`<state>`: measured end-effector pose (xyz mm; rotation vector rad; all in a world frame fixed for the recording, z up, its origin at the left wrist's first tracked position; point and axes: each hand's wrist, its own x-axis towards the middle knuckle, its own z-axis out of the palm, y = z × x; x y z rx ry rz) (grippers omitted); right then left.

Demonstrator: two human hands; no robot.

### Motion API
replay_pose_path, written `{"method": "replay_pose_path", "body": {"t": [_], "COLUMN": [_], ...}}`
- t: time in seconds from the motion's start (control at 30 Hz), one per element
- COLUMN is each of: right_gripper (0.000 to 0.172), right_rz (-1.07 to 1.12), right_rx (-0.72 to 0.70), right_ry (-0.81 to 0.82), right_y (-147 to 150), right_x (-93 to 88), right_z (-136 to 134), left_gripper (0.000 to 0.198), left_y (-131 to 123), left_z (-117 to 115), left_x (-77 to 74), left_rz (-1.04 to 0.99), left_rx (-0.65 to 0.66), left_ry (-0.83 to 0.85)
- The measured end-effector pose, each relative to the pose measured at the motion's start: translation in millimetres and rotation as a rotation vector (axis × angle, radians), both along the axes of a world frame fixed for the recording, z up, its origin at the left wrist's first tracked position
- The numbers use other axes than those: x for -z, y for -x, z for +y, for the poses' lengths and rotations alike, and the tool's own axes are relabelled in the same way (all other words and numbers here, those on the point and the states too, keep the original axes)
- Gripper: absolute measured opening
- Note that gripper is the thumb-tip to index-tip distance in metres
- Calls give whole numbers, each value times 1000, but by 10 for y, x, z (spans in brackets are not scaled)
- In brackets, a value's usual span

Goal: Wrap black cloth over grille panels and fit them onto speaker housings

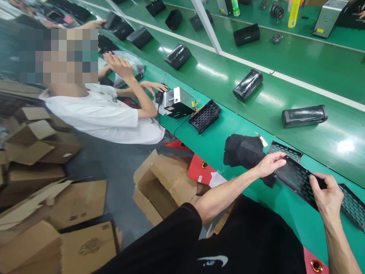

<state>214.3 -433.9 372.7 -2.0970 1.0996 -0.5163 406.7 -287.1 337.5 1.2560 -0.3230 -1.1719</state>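
My left hand (270, 163) presses down on the near end of a black perforated grille panel (298, 179) lying on the green workbench (216, 140), fingers curled over its edge. My right hand (327, 192) grips the same grille further along, thumb on top. A pile of black cloth pieces (242, 152) lies just left of my left hand. More black grille (353, 203) extends to the right past my right hand.
A person in a white shirt (102, 114) works to my left, near a silver device (178, 101) and another grille (205, 116). Black speakers (304, 115) (247, 85) ride the conveyor belt. Cardboard boxes (159, 186) clutter the floor.
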Motion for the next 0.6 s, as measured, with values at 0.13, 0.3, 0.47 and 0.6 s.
{"method": "replay_pose_path", "body": {"t": [0.13, 0.3, 0.47, 0.6], "right_gripper": [58, 52, 51, 56], "right_rz": [-8, -7, -1, 10], "right_rx": [18, -9, -23, 28], "right_ry": [-10, -25, -37, -22], "right_y": [6, 27, 41, 29], "right_x": [8, -1, -17, 5], "right_z": [-4, -26, -27, -14], "left_gripper": [62, 58, 57, 55], "left_y": [6, 11, 18, 25], "left_z": [0, -4, -3, -7], "left_x": [26, 55, 64, 71], "left_rz": [-11, -19, -2, -14], "left_rx": [11, 5, 16, 17], "left_ry": [3, 2, 5, -17]}}
